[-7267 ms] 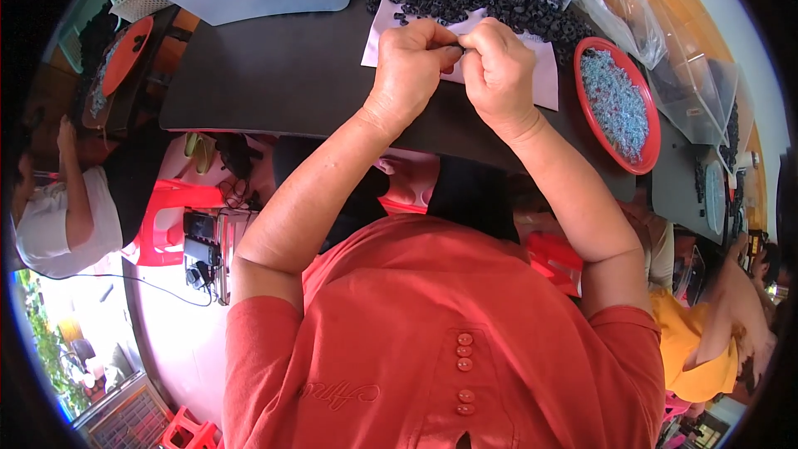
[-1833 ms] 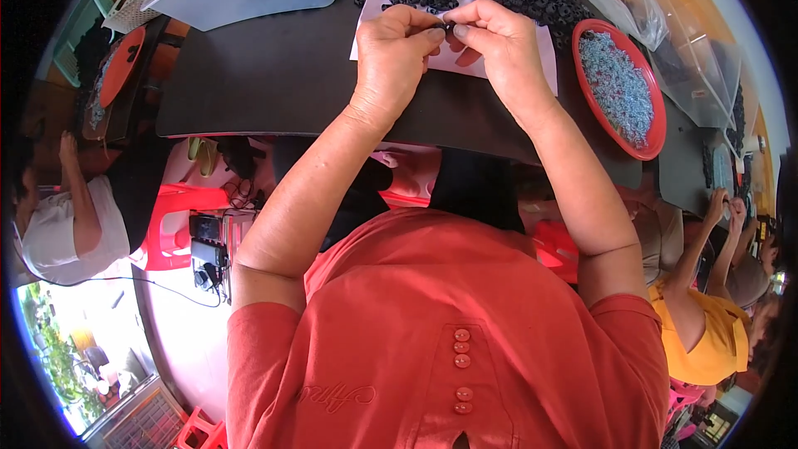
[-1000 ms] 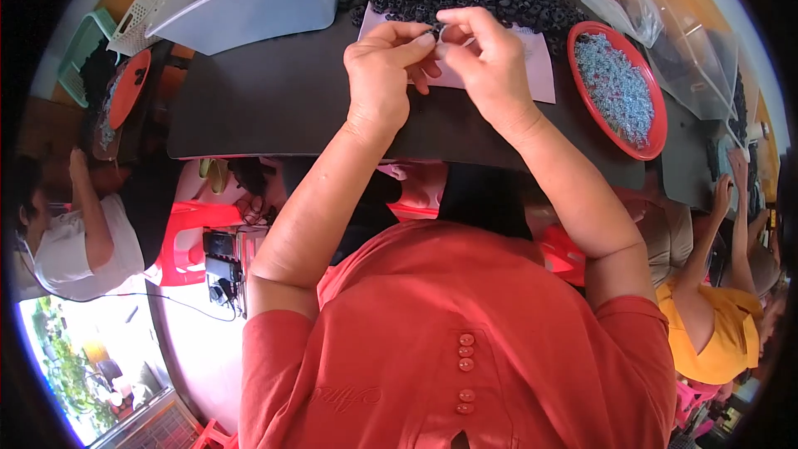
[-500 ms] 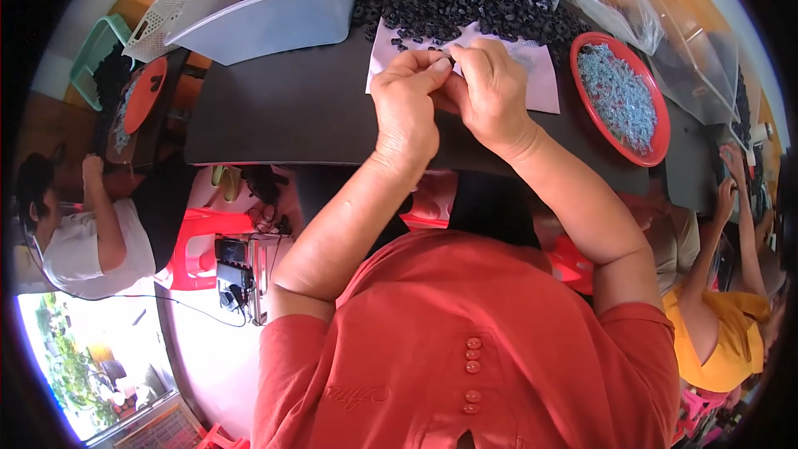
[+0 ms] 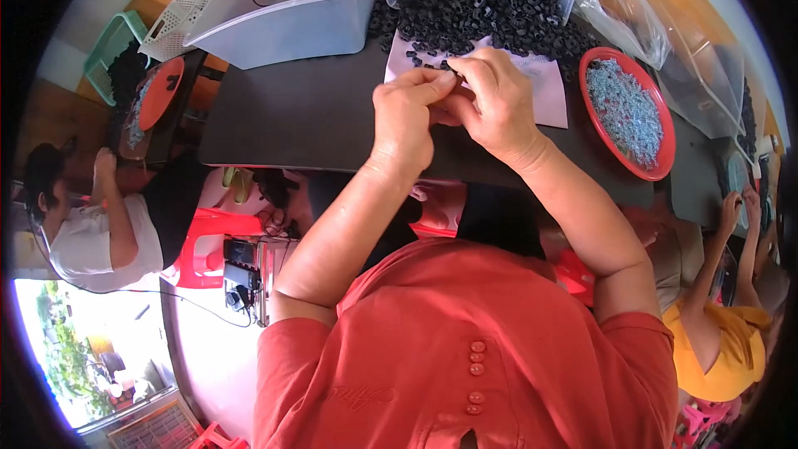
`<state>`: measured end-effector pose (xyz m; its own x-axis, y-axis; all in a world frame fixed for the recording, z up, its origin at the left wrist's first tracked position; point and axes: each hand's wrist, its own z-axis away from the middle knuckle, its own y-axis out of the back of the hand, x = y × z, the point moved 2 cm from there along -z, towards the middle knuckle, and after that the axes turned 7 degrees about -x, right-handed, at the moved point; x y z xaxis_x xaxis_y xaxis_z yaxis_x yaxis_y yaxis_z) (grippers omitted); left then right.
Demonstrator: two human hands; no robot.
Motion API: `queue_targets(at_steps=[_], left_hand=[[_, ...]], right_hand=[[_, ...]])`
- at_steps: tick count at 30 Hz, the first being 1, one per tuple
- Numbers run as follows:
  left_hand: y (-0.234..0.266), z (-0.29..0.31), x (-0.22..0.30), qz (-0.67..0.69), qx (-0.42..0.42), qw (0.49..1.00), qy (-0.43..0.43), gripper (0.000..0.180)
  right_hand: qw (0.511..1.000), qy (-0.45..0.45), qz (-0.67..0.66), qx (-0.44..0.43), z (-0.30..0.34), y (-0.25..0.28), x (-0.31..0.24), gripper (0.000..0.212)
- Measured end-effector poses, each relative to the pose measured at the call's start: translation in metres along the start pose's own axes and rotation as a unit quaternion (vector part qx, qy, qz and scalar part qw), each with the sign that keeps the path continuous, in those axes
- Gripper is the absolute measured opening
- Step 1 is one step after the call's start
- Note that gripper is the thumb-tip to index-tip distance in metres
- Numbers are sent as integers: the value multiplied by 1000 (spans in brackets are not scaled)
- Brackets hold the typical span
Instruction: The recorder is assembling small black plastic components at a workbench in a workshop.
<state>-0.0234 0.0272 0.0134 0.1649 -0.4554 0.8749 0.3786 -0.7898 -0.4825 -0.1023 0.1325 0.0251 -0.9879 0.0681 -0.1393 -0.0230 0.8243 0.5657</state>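
My left hand and my right hand meet above the near edge of a pale pink sheet. Both are closed, fingertips pinched together around a small black plastic part, mostly hidden by the fingers. Beyond them, a heap of similar black parts spills from a clear plastic bin onto the sheet and the table. To the right of my hands, a red oval tray holds many tiny light-blue and clear pieces.
A large translucent bin stands at the back left of the dark table. Clear plastic bags lie at the back right. One person sits at the left with an orange tray, another in yellow at the right.
The view has shifted a little, so the table and bins appear slightly lower and further right. My hands stay together, fingers still pinched on the black part, with only small finger shifts.
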Motion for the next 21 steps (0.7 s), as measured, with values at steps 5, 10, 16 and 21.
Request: queue_targets(at_steps=[5,10,16,21], left_hand=[[-11,3,-5,77,9,997,22,14],[-3,2,-1,27,-62,997,43,15],[-2,12,14,2,-13,1000,4,13],[17,-7,118,-229,109,941,-225,11]], right_hand=[[1000,-28,8,1,3,4,6,29],[999,-8,-17,-37,2,10,0,27],[986,-49,-146,-68,-6,12,-11,32],[977,-100,-110,-152,-47,-3,14,17]])
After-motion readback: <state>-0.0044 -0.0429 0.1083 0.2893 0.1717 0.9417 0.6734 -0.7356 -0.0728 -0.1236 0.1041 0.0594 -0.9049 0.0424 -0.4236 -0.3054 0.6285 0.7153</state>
